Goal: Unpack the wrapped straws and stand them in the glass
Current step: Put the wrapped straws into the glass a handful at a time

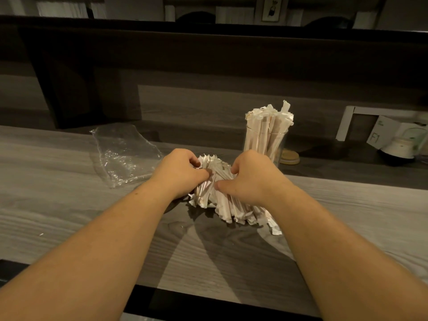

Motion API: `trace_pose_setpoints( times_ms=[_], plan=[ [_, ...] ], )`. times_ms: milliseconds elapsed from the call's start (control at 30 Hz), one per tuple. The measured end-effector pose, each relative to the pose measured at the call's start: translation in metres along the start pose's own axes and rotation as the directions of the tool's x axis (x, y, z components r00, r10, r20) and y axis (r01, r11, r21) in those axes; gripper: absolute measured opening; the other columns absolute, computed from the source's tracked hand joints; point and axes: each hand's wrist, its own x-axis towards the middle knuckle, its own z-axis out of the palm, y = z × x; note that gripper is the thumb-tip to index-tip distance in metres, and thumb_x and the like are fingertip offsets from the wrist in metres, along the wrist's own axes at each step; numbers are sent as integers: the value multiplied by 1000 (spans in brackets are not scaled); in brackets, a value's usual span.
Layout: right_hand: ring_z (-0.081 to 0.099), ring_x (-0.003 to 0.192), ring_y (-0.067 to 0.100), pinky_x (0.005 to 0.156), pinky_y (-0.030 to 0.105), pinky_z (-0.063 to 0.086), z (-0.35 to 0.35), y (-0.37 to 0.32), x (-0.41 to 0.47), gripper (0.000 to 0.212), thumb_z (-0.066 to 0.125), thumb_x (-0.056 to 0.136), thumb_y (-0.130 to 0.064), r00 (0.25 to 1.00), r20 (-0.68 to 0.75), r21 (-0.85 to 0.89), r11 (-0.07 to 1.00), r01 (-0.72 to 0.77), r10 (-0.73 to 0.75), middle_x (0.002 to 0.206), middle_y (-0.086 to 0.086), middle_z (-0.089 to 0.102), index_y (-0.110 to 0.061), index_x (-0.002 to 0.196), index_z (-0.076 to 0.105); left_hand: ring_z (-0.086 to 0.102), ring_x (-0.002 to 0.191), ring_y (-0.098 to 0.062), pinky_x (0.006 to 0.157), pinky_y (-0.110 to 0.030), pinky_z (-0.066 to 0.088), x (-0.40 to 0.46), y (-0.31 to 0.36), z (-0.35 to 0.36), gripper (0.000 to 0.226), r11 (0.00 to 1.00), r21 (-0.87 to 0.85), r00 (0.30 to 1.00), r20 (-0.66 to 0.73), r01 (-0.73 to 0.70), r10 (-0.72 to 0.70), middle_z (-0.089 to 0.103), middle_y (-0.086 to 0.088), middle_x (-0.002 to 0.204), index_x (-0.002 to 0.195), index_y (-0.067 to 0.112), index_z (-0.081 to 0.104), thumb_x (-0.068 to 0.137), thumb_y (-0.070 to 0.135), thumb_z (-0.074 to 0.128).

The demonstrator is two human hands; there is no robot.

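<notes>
Both hands are gathering the loose bundle of wrapped straws lying on the counter: the left hand and right hand are curling their fingers around it. The glass, far right, is already holding many. Next, I judge, comes squaring and lifting the bundle upright.

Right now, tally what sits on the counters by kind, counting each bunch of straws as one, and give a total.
Bunches of wrapped straws: 2, one standing in the glass, one gripped by the left hand and right hand at
Glass: 1
Clear plastic wrapper: 1
Round wooden lid: 1
Total: 5
</notes>
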Motion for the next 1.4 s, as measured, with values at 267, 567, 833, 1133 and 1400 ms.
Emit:
trace_pose_setpoints(
  times_ms=[267,567,833,1133,1400],
  plan=[
    [72,83,21,82,44,61,-12,11,2,40,77,82,-50,993,80,1,997,-81,81,87,8,76,-10,90,78,66,86,-15,77,-34,53,-1,3,-3,37,998,-56,993,121,-2,8,70,2,93,105,22,67,80,47,79],
    [72,88,29,80,48,61,-8,15,5,31,73,86,-30,986,71,99,983,-155,149,102,18,75,-1,95,77,65,102,-23,92,-42,55,-2,5,-2,34,990,-125,992,117,64,-49,67,-4,111,112,24,65,82,27,81],
    [61,68,23,60,36,51,-9,14,4,25,69,86,-17,968,65,304,920,-249,241,75,15,63,4,98,74,65,73,-16,64,-31,54,-3,7,-3,39,948,-300,994,36,105,-99,67,-2,97,120,21,63,84,8,71],
    [65,71,19,80,40,61,-11,15,8,7,64,92,-12,931,160,483,796,-364,328,80,10,70,-8,89,69,71,82,-22,75,-39,61,-2,8,-2,26,929,-347,992,31,129,-126,72,-6,94,107,19,70,89,2,66],
    [71,89,24,84,42,60,-8,15,11,7,60,97,-16,944,136,502,800,-328,302,97,11,73,-12,95,66,69,83,-20,79,-41,59,0,7,0,22,946,-304,994,31,109,-104,73,-4,94,114,21,65,92,20,70]
  ],
)
